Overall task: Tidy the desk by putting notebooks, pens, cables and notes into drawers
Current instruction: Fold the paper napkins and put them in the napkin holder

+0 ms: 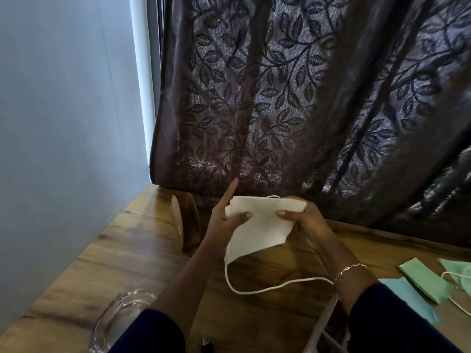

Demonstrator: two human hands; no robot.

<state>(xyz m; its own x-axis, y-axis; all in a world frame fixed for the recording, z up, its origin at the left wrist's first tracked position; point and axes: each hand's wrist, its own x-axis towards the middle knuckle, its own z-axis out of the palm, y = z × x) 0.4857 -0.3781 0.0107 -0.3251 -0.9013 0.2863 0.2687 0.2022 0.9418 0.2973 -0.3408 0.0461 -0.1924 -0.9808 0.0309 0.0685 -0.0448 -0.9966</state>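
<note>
Left hand (229, 217) and right hand (303, 220) grip folded white fabric face mask (262, 222) (elastic loop dangling) above wooden bench (142, 253).

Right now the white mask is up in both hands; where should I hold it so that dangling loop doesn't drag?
Probably keep the white mask pinched by its folded body, as the left hand and right hand do, thumbs on top from either side. The ear loop hangs free from the lower left corner towards the wooden desk, so gather it from below with the right hand.
</note>
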